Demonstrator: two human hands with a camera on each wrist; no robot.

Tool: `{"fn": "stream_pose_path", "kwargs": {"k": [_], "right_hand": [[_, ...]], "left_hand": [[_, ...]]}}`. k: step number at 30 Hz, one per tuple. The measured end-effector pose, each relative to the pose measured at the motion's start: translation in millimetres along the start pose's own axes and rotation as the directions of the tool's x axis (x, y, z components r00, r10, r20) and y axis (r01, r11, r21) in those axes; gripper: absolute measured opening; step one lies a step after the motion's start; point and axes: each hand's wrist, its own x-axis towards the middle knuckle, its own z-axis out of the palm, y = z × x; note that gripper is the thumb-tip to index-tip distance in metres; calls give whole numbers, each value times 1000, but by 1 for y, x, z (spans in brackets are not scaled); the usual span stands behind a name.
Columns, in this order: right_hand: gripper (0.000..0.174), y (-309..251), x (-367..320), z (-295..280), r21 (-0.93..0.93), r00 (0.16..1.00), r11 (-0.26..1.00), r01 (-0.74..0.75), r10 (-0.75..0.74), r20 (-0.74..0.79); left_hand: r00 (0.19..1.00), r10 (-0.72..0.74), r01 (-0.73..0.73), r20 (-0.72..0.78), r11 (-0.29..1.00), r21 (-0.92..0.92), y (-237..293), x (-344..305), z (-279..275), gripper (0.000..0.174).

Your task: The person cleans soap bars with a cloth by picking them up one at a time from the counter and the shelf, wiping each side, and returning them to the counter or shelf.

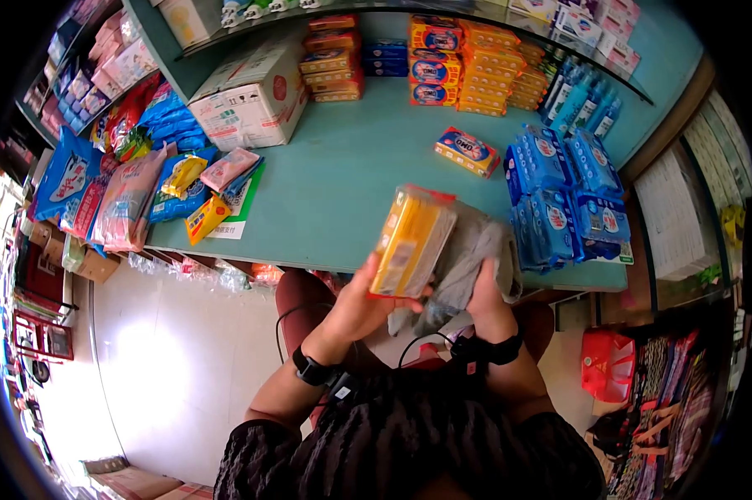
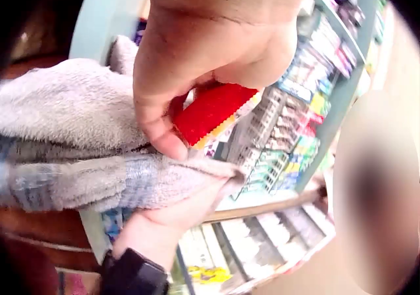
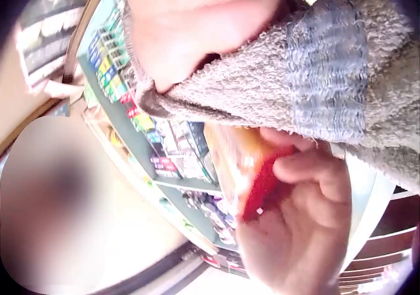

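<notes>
A yellow packet with red ends [image 1: 411, 243] is grasped by the fingers of the left hand [image 1: 352, 307] at the near edge of the table [image 1: 326, 183]. Beside it, a grey towel [image 1: 462, 279] is gripped in the right hand [image 1: 487, 300]. An orange OMO box [image 1: 467, 152] is seen on the table, near stacked blue packs [image 1: 549, 218].

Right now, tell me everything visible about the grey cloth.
The grey cloth looks like thick, looped towelling, with a blue-grey band woven across it. It is folded and rumpled, gripped by the right hand near the edge of the counter, close beside the yellow packet. Whether they touch is unclear.
</notes>
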Motion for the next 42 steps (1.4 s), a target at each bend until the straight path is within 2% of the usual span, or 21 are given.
{"fn": "stream_pose_path", "kwargs": {"k": [2,3,5,8,10,11,14,18,19,22,24,26,28,29,32,33,34,35,38,39,42], "right_hand": [[50,2,-8,8,-504,949,805,313,-241,205],[45,2,-11,15,-661,887,594,459,-352,300],[43,-11,-11,35,-780,886,463,421,-395,243],[44,-4,0,27,-387,996,918,81,-86,6],[47,-3,7,17,-29,985,998,-63,67,159],[49,6,12,9,-2,985,993,-121,121,125],[52,-4,7,4,-164,940,966,-198,235,249],[51,-47,-26,62,-317,891,902,-294,378,251],[50,-49,-29,67,-341,892,895,-287,380,245],[48,-51,-35,75,-420,920,888,-186,307,244],[47,-53,-37,78,-543,938,837,-70,241,251],[46,-51,-36,77,-470,960,877,-101,209,184],[46,-37,-29,65,-120,968,963,-241,247,38],[48,-22,-12,40,-84,947,950,-300,307,94],[49,-24,-9,44,176,981,966,-189,180,70],[43,-26,-10,45,467,929,861,-204,19,370],[41,-21,-9,41,18,943,989,149,-148,299],[39,-11,-9,33,-447,895,781,436,-321,310],[34,-31,-15,73,-839,823,256,480,-463,330],[33,-23,-10,58,-885,802,114,451,-487,346],[30,-12,8,34,-753,926,579,313,-361,108]], "left_hand": [[990,105,-63,-99,931,358,0,7,11,63],[967,237,-124,-92,758,640,0,7,22,63],[991,120,-50,-51,711,702,14,7,26,62],[997,69,-9,-33,532,847,28,10,19,67],[998,12,60,-66,275,960,44,8,23,71],[986,20,145,-163,354,924,45,7,26,77],[911,413,-188,14,384,904,48,9,18,75],[978,104,-210,183,438,874,63,21,17,82],[983,87,-182,162,607,773,58,25,13,82],[986,128,-163,103,700,695,50,25,14,76],[986,138,-161,92,664,730,50,24,10,76],[974,210,-199,82,629,751,48,24,5,70],[937,342,-275,74,588,761,43,23,-4,59],[930,369,-260,-1,657,708,42,22,-8,56],[880,433,-238,-195,757,608,39,19,-10,49],[851,472,-233,-232,734,639,37,21,-7,48],[818,509,-225,-266,710,668,34,23,-4,47],[801,534,-143,-269,608,781,27,25,-1,45],[809,538,-162,-235,589,791,19,22,16,40],[810,573,-159,-123,416,895,18,21,16,35],[846,496,-132,-195,550,825,22,18,29,34]]}}
